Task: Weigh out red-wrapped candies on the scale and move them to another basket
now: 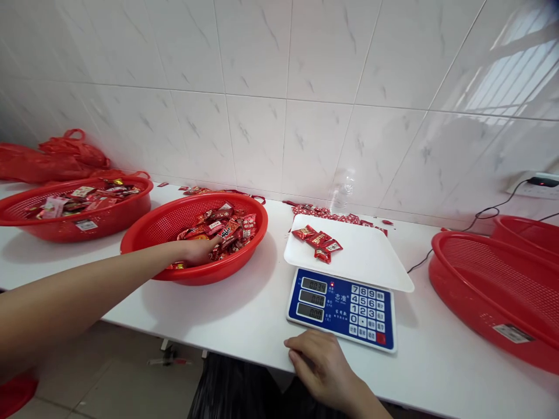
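Observation:
My left hand (203, 250) reaches into a red plastic basket (148, 230) of small red snack packets (236, 230). Its fingers are sunk among the packets, so their grip is hidden. On the white table's front edge rests my right hand (321, 366), fingers loosely curled with nothing seen in them. Just beyond it is a digital scale with a blue keypad panel (343, 308). Several red packets (321, 241) lie on the scale's white tray (371, 256). The top display appears to read 0.034; the two below show zeros.
Another red basket (82, 224) of mixed packets stands at left, before red plastic bags (56, 157). Red baskets (493, 279) stand at right. Loose packets (332, 215) and a clear bottle (343, 195) line the tiled wall. A black cable (484, 212) runs behind the scale.

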Demonstrator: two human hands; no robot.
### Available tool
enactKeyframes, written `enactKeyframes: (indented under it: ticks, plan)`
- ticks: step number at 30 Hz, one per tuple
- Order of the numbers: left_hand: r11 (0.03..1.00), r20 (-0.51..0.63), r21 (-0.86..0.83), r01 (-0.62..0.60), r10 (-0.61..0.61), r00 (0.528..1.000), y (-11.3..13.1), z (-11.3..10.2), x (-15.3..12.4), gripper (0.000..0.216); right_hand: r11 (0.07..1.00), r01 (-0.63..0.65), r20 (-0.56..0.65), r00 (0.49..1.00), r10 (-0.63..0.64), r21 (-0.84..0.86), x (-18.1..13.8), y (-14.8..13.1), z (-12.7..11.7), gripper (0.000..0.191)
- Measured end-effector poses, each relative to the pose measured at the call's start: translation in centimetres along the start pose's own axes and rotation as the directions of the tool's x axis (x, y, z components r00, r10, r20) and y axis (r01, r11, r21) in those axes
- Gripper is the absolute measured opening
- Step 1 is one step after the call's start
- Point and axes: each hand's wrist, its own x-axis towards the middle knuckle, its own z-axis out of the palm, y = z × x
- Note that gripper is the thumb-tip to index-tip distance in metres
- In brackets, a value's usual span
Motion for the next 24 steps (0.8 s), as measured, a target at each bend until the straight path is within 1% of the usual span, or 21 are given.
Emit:
enactKeyframes:
  ticks: [2,3,4,5,7,10,13,15,19,22,24]
  plan:
    - [0.999,0.137,0.026,0.028,-0.031,0.990,0.5,-1.0,-0.1,0.070,1.000,-0.004,-0.005,1.000,0.004,0.001,0.0,0.0,0.0,0.018]
    - [0.999,0.196,0.031,0.038,-0.043,0.980,0.7,-1.6,-0.1,0.064,1.000,-0.006,-0.006,1.000,0.006,-0.001,0.0,0.0,0.0,0.018]
    - [0.999,0.225,0.029,0.040,-0.046,0.973,0.8,-2.3,-0.1,0.057,1.000,-0.009,-0.006,1.000,0.009,-0.001,0.0,0.0,0.0,0.018]
    - [0.999,0.219,0.021,0.034,-0.038,0.975,0.9,-3.0,-0.1,0.048,1.000,-0.012,-0.004,1.000,0.012,0.001,0.0,0.0,0.0,0.018]
    - [1.000,0.144,0.009,0.009,-0.010,0.990,0.6,-4.3,0.0,0.037,1.000,-0.018,0.004,1.000,0.018,0.009,0.0,0.1,0.1,0.019]
    - [1.000,0.030,-0.022,0.016,-0.015,0.999,-0.1,-5.6,0.3,0.037,0.999,-0.030,0.019,0.999,0.030,0.024,-0.2,0.2,0.2,0.020]
    - [0.995,-0.001,-0.090,0.048,-0.048,0.999,-0.5,-6.6,0.3,0.038,0.999,-0.039,0.028,0.999,0.038,0.032,-0.2,0.2,0.2,0.020]
    - [0.994,-0.023,-0.099,0.044,-0.046,0.999,-0.2,-7.3,0.2,0.038,0.999,-0.040,0.030,0.999,0.039,0.032,-0.2,0.2,0.2,0.020]
    - [0.991,-0.083,-0.130,0.007,-0.018,0.996,1.3,-8.9,-0.4,0.042,0.999,-0.043,0.030,0.999,0.042,0.029,0.0,0.2,0.1,0.020]
    - [0.971,-0.117,-0.239,-0.028,0.000,0.993,3.0,-10.1,-0.8,0.043,0.999,-0.041,0.024,0.999,0.041,0.023,0.1,0.3,0.1,0.020]
    - [0.939,-0.137,-0.336,-0.081,0.036,0.990,4.7,-10.6,-1.0,0.044,0.999,-0.036,0.017,0.999,0.035,0.017,0.1,0.4,0.1,0.020]
